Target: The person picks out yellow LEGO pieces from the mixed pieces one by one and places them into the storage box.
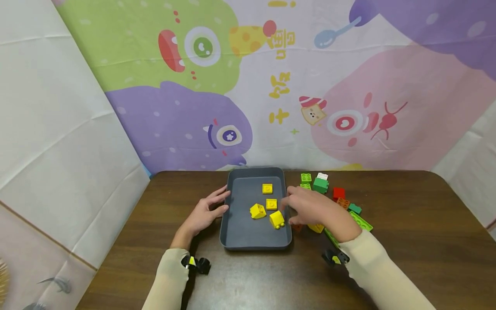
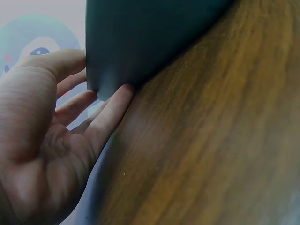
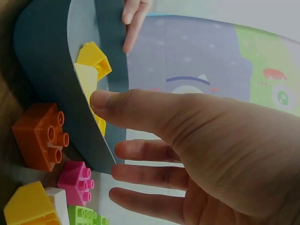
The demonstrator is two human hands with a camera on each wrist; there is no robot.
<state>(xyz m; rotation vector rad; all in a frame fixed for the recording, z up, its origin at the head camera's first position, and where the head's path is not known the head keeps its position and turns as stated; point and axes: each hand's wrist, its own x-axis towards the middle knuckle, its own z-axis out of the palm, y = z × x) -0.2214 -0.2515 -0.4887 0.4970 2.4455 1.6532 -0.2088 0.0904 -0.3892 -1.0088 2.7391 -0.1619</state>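
A dark grey rectangular tray (image 1: 240, 234) lies on the table with several yellow toy building bricks in it, among them a sloped brick (image 1: 257, 211) and another sloped brick (image 1: 277, 219). My left hand (image 1: 203, 214) touches the tray's left wall with its fingers, as the left wrist view also shows. Over the tray's right rim is my right hand (image 1: 310, 207). In the right wrist view its fingers are extended and slightly spread, holding nothing. Beside the tray there, an orange brick (image 3: 40, 137) and a pink brick (image 3: 76, 183) stand on the table.
Right of the tray lies a loose group of bricks, including a green brick (image 1: 320, 185), a red brick (image 1: 339, 193) and a long lime brick (image 1: 361, 220), partly behind the right hand and forearm. A cartoon-printed cloth (image 1: 217, 86) hangs along the table's back edge.
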